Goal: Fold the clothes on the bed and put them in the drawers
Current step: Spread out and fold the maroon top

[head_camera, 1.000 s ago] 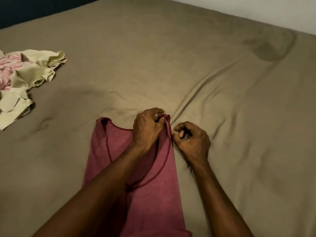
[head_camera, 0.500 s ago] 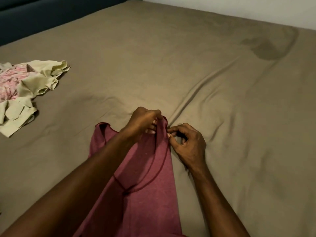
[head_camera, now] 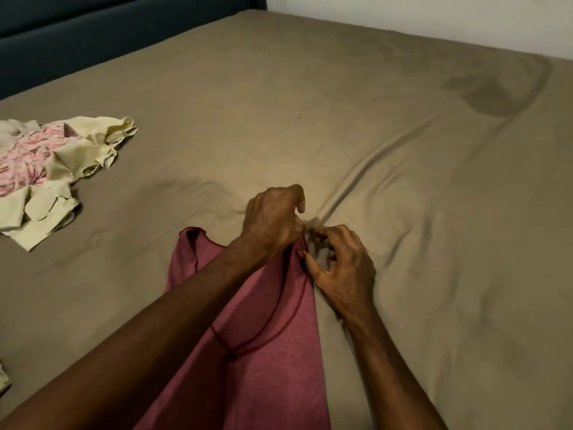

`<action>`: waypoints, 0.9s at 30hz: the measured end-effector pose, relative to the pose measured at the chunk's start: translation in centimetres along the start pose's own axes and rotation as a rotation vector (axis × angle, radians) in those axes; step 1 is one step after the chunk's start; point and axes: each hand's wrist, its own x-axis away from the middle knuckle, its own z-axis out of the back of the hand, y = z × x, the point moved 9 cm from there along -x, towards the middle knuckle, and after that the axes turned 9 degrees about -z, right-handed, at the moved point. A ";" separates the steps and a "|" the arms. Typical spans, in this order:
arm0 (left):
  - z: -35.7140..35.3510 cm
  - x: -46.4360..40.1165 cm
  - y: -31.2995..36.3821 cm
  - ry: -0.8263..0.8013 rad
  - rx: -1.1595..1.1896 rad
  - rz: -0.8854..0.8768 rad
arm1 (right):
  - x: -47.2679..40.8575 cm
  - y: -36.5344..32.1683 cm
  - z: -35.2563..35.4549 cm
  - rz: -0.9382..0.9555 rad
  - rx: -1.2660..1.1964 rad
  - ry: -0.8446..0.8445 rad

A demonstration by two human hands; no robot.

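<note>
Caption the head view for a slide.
Both hands, left hand and right hand, work the top edge of a maroon top on the tan bed sheet.

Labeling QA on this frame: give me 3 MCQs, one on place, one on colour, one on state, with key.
1. Where is the clothes pile?
A. far left of the bed
B. right edge
C. under the top

2. What colour is the top being handled?
A. yellow
B. maroon
C. blue

3. What are the hands doing?
A. resting flat
B. off the bed
C. both working at the top's strap

Key: A, it lies left on the sheet; B, maroon fabric; C, left hand and right hand meet, fingers curled, at the strap end.
</note>
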 end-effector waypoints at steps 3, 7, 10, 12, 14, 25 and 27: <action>-0.5 -0.9 0.5 -0.089 -0.095 -0.018 | 0.0 -0.6 -0.9 0.075 0.093 -0.034; -1.6 -1.5 -0.8 -0.145 0.022 0.122 | -0.2 -0.3 -0.9 0.049 0.040 -0.042; -2.6 -1.8 -1.3 -0.148 0.021 0.187 | -0.2 0.0 0.2 0.023 -0.060 0.029; -3.4 -1.8 -1.3 -0.133 0.015 0.215 | -0.3 0.1 0.3 0.027 -0.118 0.037; -4.2 -1.8 -1.3 -0.103 0.049 0.257 | 0.0 -0.4 -0.1 0.079 -0.092 0.019; -0.9 0.5 -2.4 0.084 0.268 0.124 | 0.1 -0.3 -0.3 0.060 -0.024 -0.019; -1.5 2.6 -0.7 0.003 0.098 -0.179 | 0.1 -0.7 -0.5 0.116 -0.034 -0.048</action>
